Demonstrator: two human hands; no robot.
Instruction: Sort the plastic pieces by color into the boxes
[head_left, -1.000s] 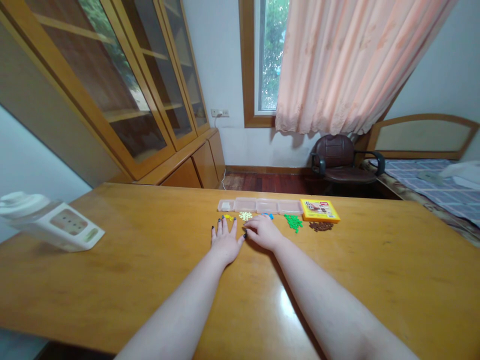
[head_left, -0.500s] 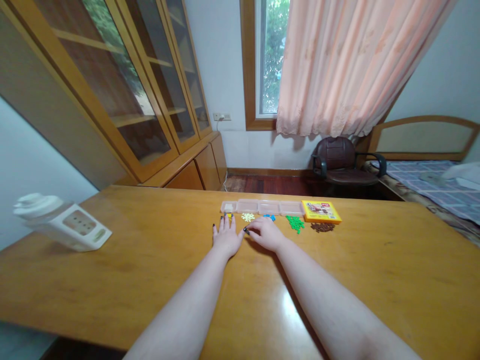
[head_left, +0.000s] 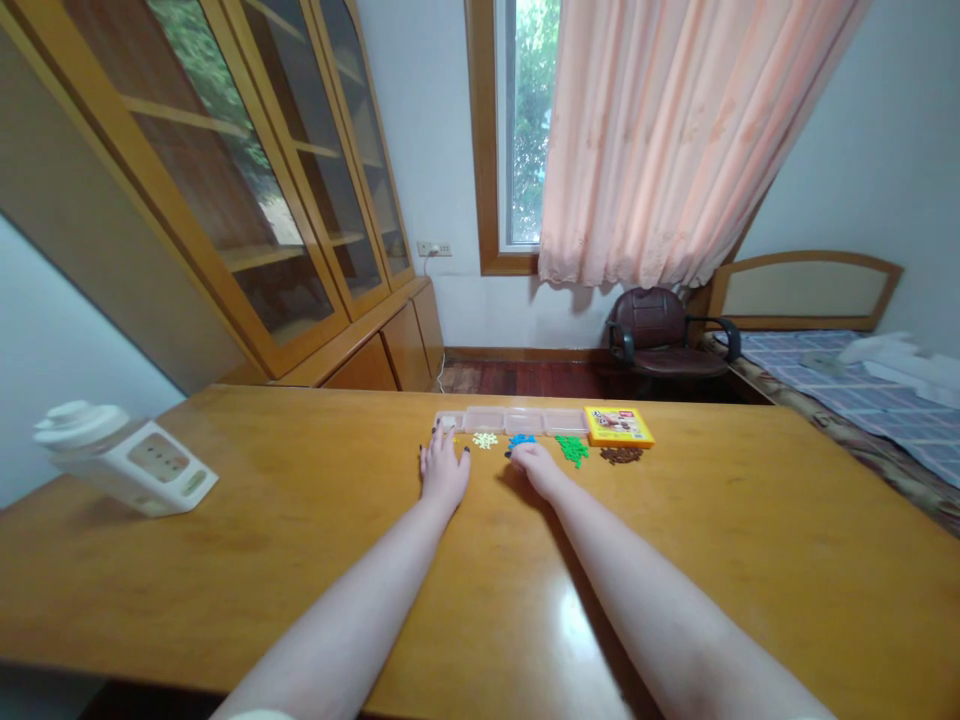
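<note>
My left hand (head_left: 444,474) lies on the table with its fingers spread. Its fingertips reach the leftmost clear tray (head_left: 450,416), and they partly cover some yellow pieces (head_left: 456,440). To its right is a small pile of cream pieces (head_left: 485,440). My right hand (head_left: 534,464) is closed, its fingers curled together just in front of the blue pieces (head_left: 521,439). Anything inside those fingers is too small or hidden to make out. Green pieces (head_left: 573,450) and brown pieces (head_left: 621,455) form separate piles farther right.
More clear trays (head_left: 525,420) stand in a row behind the piles, beside a yellow box (head_left: 619,426). A white jug (head_left: 124,460) is at the table's left. Beyond the wooden table (head_left: 300,460) are a glass-door cabinet (head_left: 277,330), an office chair (head_left: 660,330) and a bed (head_left: 832,350).
My right hand has shifted right, away from my left hand, towards the blue pieces. My left hand has slid slightly forward over the yellow pieces. The view has also turned a little.
</note>
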